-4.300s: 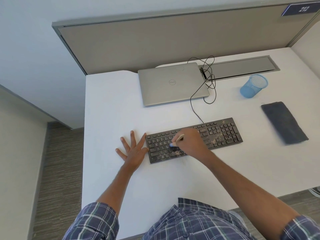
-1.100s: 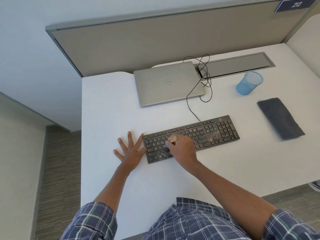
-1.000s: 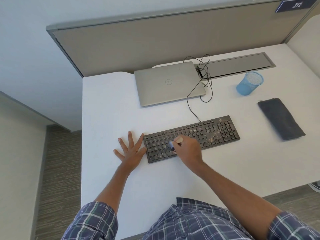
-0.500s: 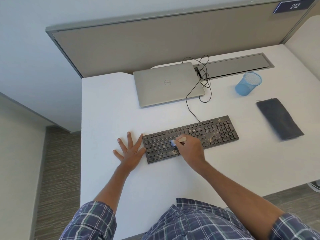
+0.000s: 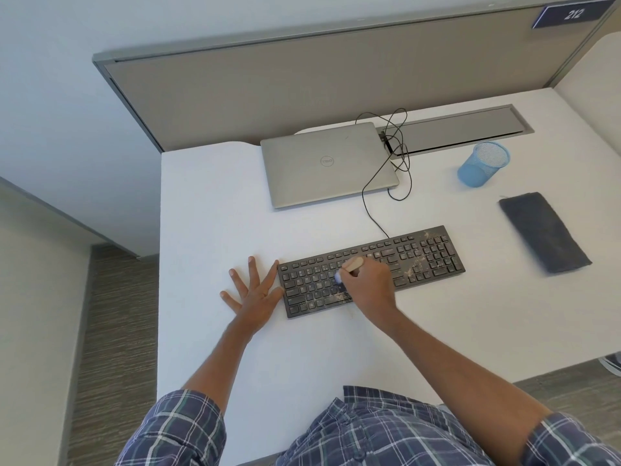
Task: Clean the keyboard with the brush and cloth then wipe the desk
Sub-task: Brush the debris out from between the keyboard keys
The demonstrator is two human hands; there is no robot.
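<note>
Black keyboard (image 5: 426, 257): lies slantwise on the white desk (image 5: 208, 213), close to my edge, within reach of both hands.
Wooden-handled brush (image 5: 353, 265): pale bristle tip down on the letter keys, handle slanting up to the right; I judge this lets the tip reach between the keys.
Right hand (image 5: 368, 284): fingers curled round the brush handle, gripped low like a pen for short strokes.
Left hand (image 5: 257, 294): flat on the desk, fingers spread, holding nothing; thumb side against the keyboard's left end, probably to stop it sliding.
Tan crumbs (image 5: 339, 297): lie on the lower letter rows and beside the number pad, so brushing is not yet done.
Grey cloth (image 5: 544, 233): folded flat, well apart to the right, waiting for the wiping step.
Silver laptop (image 5: 327, 164): closed, behind the keyboard.
Blue mesh cup (image 5: 484, 164): beyond the cloth.
</note>
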